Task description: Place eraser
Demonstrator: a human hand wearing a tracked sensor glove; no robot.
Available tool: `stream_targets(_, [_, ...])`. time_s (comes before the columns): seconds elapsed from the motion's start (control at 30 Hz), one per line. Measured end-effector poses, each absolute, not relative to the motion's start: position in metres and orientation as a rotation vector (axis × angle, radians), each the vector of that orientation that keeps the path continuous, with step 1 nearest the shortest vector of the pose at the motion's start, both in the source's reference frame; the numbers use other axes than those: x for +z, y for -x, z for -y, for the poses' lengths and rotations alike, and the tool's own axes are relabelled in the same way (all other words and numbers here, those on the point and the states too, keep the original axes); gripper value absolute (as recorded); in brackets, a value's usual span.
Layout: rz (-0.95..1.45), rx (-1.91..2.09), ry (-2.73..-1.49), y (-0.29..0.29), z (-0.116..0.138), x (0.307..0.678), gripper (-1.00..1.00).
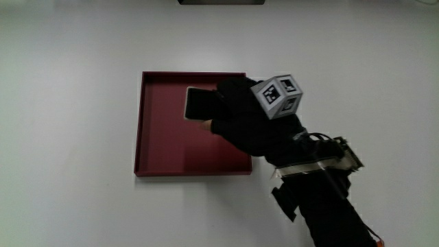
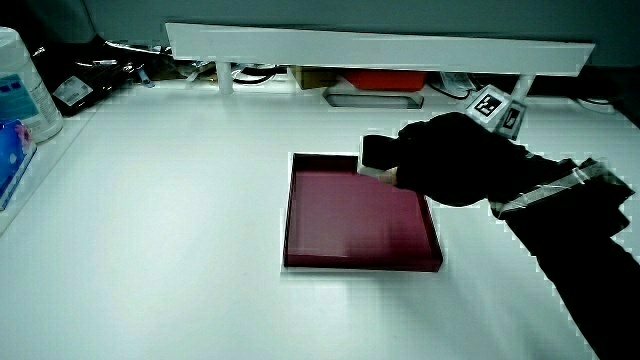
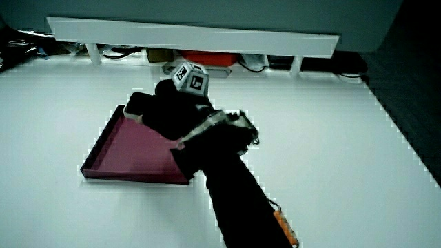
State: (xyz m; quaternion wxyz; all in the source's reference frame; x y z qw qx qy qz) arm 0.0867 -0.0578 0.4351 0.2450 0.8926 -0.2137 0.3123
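Note:
A black eraser [image 1: 199, 103] is held in the hand [image 1: 236, 113] over the dark red tray [image 1: 159, 147], near the tray's corner farthest from the person. The fingers curl around one end of the eraser, with a bare fingertip showing beneath it. In both side views the eraser [image 2: 375, 150] [image 3: 136, 105] sits just above the tray's rim [image 2: 360, 263] [image 3: 131, 176]. The patterned cube [image 1: 279, 95] rides on the back of the hand. I cannot tell whether the eraser touches the tray floor.
A low white partition [image 2: 380, 50] runs along the table's edge farthest from the person, with cables and small items under it. A white bottle [image 2: 20, 85] and a blue pack [image 2: 10, 150] stand at the table's edge in a side view.

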Motion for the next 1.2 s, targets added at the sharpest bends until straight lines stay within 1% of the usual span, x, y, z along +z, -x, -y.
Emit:
stream_targets(0.03, [0.605,0.833,-2.445,-0.082,0.057,0.439,0.00])
stream_targets(0.1, [0.550,0.843,-2.383,-0.073,0.055,0.442,0.00])
stream_targets(0.13, [0.520,0.776,-2.459,-0.068,0.053,0.431,0.00])
stream_targets(0.23, [0.496,0.745,-2.446,-0.061,0.052,0.444,0.00])
stream_targets(0.27, [0.500,0.738,-2.423,-0.060,0.052,0.454,0.00])
stream_targets(0.33, [0.495,0.730,-2.413,-0.055,0.050,0.459,0.00])
stream_targets(0.37, [0.493,0.703,-2.424,-0.053,0.048,0.464,0.00])
stream_targets(0.47, [0.487,0.708,-2.366,-0.046,0.045,0.481,0.00])
stream_targets(0.57, [0.465,0.658,-2.357,-0.042,0.042,0.496,0.00])
stream_targets(0.77, [0.426,0.646,-2.282,-0.041,0.038,0.519,0.00])
stream_targets(0.93, [0.408,0.649,-2.262,-0.040,0.036,0.525,0.00])
stream_targets(0.97, [0.408,0.629,-2.281,-0.040,0.036,0.527,0.00])
stream_targets(1.07, [0.418,0.643,-2.270,-0.039,0.036,0.524,0.00])
stream_targets(1.13, [0.406,0.639,-2.267,-0.040,0.035,0.529,0.00])
stream_targets(1.2, [0.409,0.647,-2.262,-0.040,0.035,0.529,-0.07])
